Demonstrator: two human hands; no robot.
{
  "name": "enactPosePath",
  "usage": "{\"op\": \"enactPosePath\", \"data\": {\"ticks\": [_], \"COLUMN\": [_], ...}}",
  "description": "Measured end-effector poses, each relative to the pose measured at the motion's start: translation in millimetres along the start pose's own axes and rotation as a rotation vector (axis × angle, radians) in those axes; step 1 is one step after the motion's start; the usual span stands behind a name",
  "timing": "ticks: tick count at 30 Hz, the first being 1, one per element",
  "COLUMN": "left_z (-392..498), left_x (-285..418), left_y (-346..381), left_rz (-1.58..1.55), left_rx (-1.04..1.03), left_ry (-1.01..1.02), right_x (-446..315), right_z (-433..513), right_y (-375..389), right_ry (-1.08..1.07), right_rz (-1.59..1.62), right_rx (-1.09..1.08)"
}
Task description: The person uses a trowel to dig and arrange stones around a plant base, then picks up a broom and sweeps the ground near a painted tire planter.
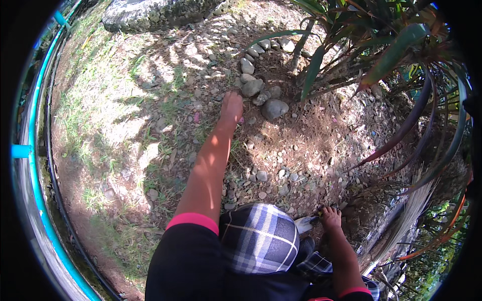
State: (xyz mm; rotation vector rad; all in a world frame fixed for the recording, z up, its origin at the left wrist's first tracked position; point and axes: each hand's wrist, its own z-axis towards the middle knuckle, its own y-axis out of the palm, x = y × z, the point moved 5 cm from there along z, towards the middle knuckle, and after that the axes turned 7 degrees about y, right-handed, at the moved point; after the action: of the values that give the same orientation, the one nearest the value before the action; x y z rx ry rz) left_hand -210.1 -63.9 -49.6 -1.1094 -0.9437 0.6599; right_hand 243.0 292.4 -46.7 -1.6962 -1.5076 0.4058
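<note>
My left hand point(231, 105) reaches far forward over the gravelly ground, beside a grey stone point(252, 87) at the near end of a curved row of stones point(247, 66). Its fingers point away from me, and whether they hold anything is hidden. To its right lie a large rounded stone point(275, 109) and a smaller rough stone point(260, 98). My right hand point(331, 217) is low at the right, its fingers bent over something dark near the ground by a whitish object point(304, 225). What it touches there is unclear.
A long-leaved plant point(316, 71) overhangs the upper right. A large rock point(150, 15) lies at the top, and a rough stone edge point(372, 210) is right of my right hand. A turquoise pipe rail point(34, 150) curves along the left. My plaid-covered knee point(263, 237) is between my arms.
</note>
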Motion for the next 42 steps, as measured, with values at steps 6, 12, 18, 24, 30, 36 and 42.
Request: {"op": "enactPosePath", "data": {"ticks": [6,12,18,24,30,36,42], "left_z": [-12,-62,-69,-55,-88,-97,-98], "left_x": [-15,-63,-105,-79,-59,-71,-63], "left_y": [17,-14,-44,-3,-17,-13,-14], "left_rz": [-0.102,-0.276,-0.069,-0.060,-0.276,-0.595,-0.644], "left_rx": [0.016,0.048,0.156,-0.059,0.458,0.275,0.231], "left_ry": [0.141,-0.122,-0.131,-0.086,-0.080,-0.258,-0.365], "right_x": [-18,-8,-1,-27,-58,-77,-92], "right_z": [-8,-9,4,17,14,12,7], "right_y": [-38,-85,-134,-160,-179,-185,-189], "right_ry": [-0.109,-0.418,-0.418,-0.271,-0.263,-0.127,-0.169], "right_rz": [-0.052,-0.001,0.061,0.304,0.464,0.512,0.480], "right_rx": [-0.112,-0.140,0.052,0.249,0.442,0.302,0.286]}}
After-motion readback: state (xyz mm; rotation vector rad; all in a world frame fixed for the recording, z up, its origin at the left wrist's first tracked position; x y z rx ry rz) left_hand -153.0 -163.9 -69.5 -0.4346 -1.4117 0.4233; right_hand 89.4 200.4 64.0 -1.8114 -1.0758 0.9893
